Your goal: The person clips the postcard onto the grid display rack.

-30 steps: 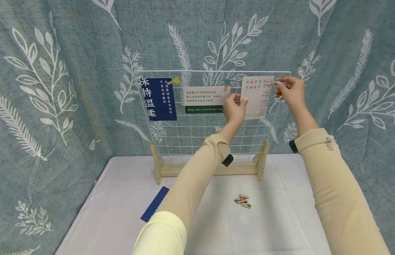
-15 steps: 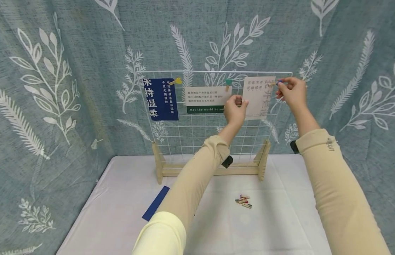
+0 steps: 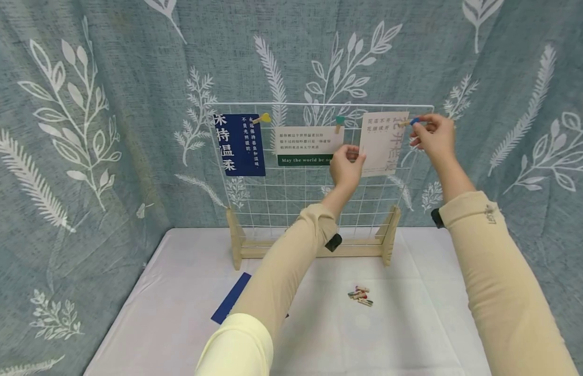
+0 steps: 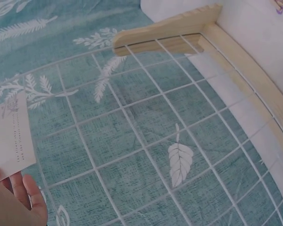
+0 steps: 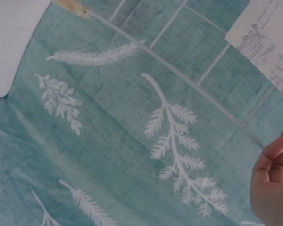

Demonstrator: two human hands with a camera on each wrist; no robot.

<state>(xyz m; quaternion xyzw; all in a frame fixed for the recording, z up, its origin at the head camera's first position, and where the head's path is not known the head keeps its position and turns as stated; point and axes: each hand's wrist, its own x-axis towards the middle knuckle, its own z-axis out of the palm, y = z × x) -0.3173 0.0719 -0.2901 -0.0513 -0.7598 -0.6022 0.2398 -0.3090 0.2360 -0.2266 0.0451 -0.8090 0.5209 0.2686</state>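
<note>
A pale card (image 3: 380, 149) with grey lettering stands against the white wire grid (image 3: 315, 193), at its upper right. My left hand (image 3: 346, 166) pinches the card's lower left edge between thumb and fingers. At the card's upper right edge, my right hand (image 3: 434, 136) pinches a small wooden clothespin with a blue end (image 3: 415, 121). To the left hang a white-and-green card (image 3: 305, 138) under a teal-ended clothespin (image 3: 339, 123) and a dark blue card (image 3: 246, 151) under a yellow-ended clothespin (image 3: 262, 118). In the right wrist view the clothespin is out of frame.
A wooden base (image 3: 352, 249) carries the grid on a white-covered table (image 3: 178, 292). Several loose clothespins (image 3: 361, 296) lie in front of it. Another blue card (image 3: 231, 298) lies partly under my left forearm. A patterned teal curtain (image 3: 146, 78) hangs behind.
Both hands stay at the card. More of the clothespin's blue end shows between the right fingers. The whole scene has shifted slightly right in the head view.
</note>
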